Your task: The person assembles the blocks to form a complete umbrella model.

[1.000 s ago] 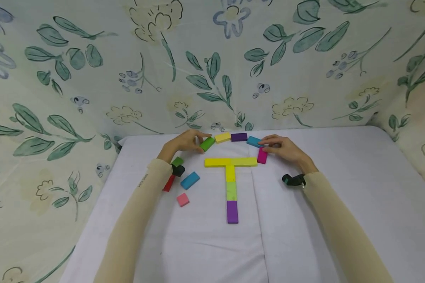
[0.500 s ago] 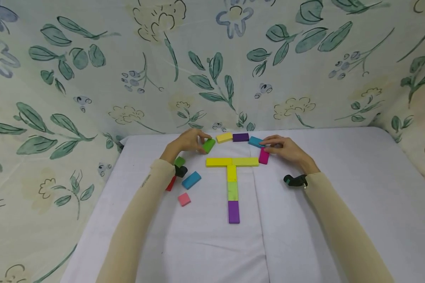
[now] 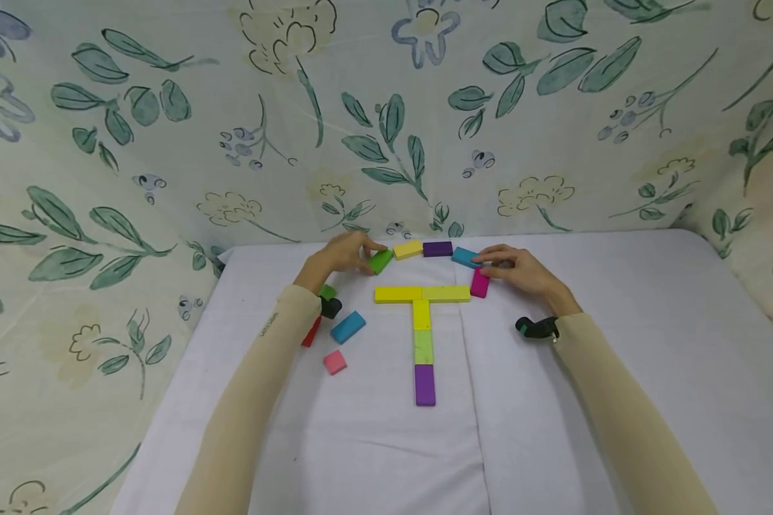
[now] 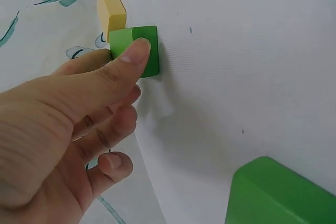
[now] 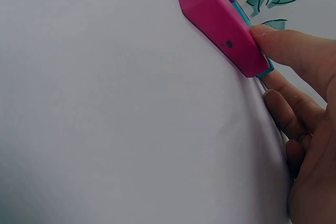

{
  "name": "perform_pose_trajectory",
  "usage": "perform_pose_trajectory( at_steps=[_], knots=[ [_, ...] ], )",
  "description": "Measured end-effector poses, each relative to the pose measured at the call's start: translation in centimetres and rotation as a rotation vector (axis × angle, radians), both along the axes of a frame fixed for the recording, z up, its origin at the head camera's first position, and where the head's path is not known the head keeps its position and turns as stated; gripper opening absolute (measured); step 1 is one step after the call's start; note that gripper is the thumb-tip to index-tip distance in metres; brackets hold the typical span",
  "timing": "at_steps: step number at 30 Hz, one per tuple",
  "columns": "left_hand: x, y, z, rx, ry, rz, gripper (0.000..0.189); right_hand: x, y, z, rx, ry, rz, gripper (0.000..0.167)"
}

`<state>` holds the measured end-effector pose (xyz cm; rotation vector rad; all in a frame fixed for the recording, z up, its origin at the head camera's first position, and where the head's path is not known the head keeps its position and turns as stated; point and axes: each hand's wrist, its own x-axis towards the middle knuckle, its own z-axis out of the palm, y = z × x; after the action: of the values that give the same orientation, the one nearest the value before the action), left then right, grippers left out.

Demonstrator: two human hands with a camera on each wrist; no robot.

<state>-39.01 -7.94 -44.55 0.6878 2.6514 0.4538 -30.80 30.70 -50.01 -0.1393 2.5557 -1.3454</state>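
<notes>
My left hand (image 3: pixel 344 255) pinches a green block (image 3: pixel 381 262) between thumb and fingers at the far side of the table. In the left wrist view, the thumb lies across this green block (image 4: pixel 122 38), beside a yellow block (image 4: pixel 111 11). My right hand (image 3: pixel 518 270) rests at the arc's right end. Its thumb touches a magenta block (image 3: pixel 479 283), and its other fingers reach over a blue block (image 3: pixel 466 257). In the right wrist view, the thumb lies against the magenta block (image 5: pixel 220 24); the fingers are partly hidden behind the blocks.
A yellow block (image 3: pixel 408 249) and a dark purple block (image 3: pixel 437 249) continue the arc. Below, yellow, lime and purple blocks (image 3: pixel 425 386) form a T. Left lie blue (image 3: pixel 348 327), pink (image 3: pixel 335 363), red (image 3: pixel 311 332) and green (image 3: pixel 327 292) blocks. A floral cloth (image 3: pixel 386 143) hangs behind.
The green block in my left hand has shifted slightly, a little toward the far edge in the last half second. My right hand stays in place.
</notes>
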Motion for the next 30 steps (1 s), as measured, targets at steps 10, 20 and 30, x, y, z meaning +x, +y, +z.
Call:
perform_pose_trajectory(
  at_steps=[10, 20, 30],
  knots=[
    [-0.1, 0.4, 0.6, -0.046, 0.014, 0.006, 0.063, 0.2, -0.2, 0.5, -0.003, -0.006, -0.001, 0.037],
    [1.1, -2.7, 1.4, 0.150, -0.066, -0.022, 0.064, 0.2, -0.2, 0.6, 0.003, -0.036, -0.021, 0.037],
    [4.2, -10.5, 0.3, 0.271, -0.086, 0.020, 0.046, 0.2, -0.2, 0.4, 0.012, -0.045, -0.022, 0.040]
  ],
)
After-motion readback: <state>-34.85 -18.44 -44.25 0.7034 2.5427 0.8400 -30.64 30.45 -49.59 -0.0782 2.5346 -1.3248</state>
